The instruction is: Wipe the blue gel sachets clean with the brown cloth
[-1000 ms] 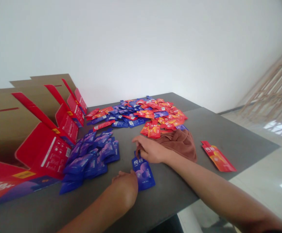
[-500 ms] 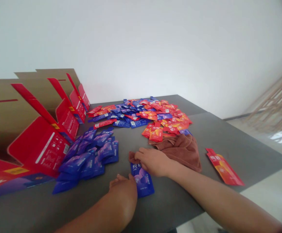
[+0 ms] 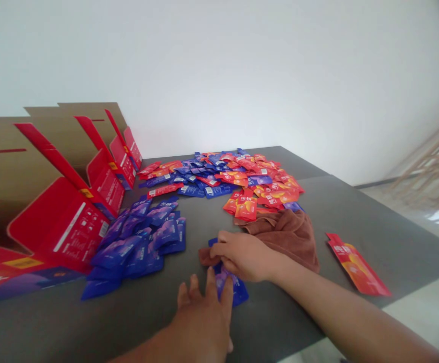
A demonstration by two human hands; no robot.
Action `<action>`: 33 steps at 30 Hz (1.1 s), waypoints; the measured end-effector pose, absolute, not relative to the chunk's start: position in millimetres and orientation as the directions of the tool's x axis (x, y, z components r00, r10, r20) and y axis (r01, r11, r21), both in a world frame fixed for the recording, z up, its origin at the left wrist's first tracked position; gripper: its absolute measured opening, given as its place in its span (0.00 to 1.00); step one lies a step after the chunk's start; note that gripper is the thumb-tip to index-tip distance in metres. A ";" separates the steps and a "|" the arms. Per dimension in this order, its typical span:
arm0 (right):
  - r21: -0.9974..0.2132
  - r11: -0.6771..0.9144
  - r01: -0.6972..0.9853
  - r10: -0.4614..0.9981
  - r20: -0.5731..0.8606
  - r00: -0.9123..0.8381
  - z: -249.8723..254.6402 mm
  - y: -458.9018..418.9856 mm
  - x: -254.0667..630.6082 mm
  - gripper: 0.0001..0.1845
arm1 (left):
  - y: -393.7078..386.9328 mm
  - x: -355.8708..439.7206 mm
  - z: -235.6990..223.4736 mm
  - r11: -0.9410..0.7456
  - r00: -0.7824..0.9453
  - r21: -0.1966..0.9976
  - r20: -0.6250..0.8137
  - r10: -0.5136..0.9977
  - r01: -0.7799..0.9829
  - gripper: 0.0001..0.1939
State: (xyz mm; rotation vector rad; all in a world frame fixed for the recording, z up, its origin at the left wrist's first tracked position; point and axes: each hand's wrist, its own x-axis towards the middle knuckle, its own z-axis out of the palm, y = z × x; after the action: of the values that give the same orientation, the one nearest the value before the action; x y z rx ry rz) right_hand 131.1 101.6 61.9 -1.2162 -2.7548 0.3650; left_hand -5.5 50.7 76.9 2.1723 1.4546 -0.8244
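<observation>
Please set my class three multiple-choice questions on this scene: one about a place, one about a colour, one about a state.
1. Where does the lone red-orange sachet lie?
A) Inside a cardboard box
B) Right of the brown terry towel
C) On the blue sachet pile

2. What colour is the rectangular sachet under the right hand?
A) Blue
B) Red
C) Brown

3. How is the left hand held?
A) Clenched into a fist
B) Open with fingers spread
C) Gripping a box flap

Answers:
1. B: it lies on the dark grey table, right of the towel.
2. A: the blue sachet shows below the hand.
3. B: the fingers fan out beside that sachet.
</observation>
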 end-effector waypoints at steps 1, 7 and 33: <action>-0.257 0.676 0.691 0.713 -0.012 -0.701 62.5 99.9 129.9 0.13 | 45.5 -2.7 73.6 -0.392 0.299 0.013 -0.670 0.679 0.920 0.52; -0.290 0.734 0.615 0.632 -0.043 -0.774 59.0 101.7 129.7 0.14 | 28.4 -0.8 53.6 -0.463 0.353 -0.009 -0.634 0.688 0.886 0.46; -0.481 0.616 0.624 0.695 -0.040 -0.718 58.6 110.7 145.8 0.17 | 1.7 0.9 25.1 -0.410 0.374 -0.366 -0.169 0.912 0.835 0.34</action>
State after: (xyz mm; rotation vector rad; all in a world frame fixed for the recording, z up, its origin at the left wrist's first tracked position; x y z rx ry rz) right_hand 145.8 110.7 58.6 -1.1045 -2.6869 0.7126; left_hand 0.9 1.7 25.1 2.7790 1.7985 -0.5891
